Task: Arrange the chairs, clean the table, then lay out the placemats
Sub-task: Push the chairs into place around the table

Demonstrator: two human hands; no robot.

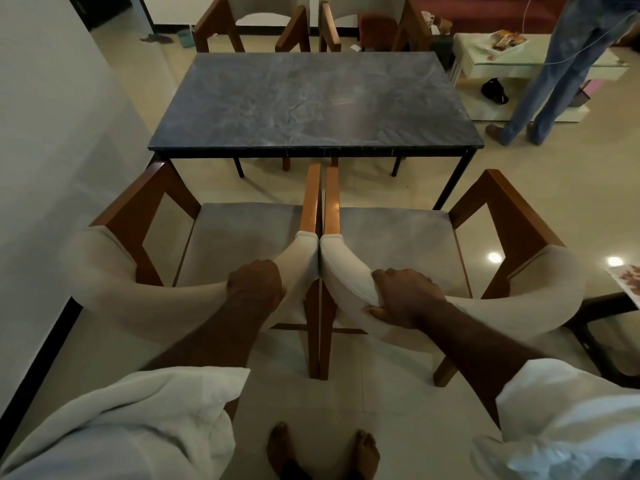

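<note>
Two wooden armchairs with grey cushions stand side by side in front of me, their inner arms touching. My left hand [255, 282] grips the padded backrest of the left chair [239, 233] near its inner end. My right hand [403, 296] grips the backrest of the right chair [398, 244], fingers curled over the top and thumb under it. Beyond both chairs stands the dark stone-topped table [311, 102], its top bare. Two more chairs [252, 26] stand at its far side. No placemats are in view.
A white wall [52, 133] runs close along the left. A person in jeans [561, 74] stands at the right beside a white low table [519, 64] carrying small items. A dark side table [609, 306] sits at the right edge. My bare feet are on the tiled floor.
</note>
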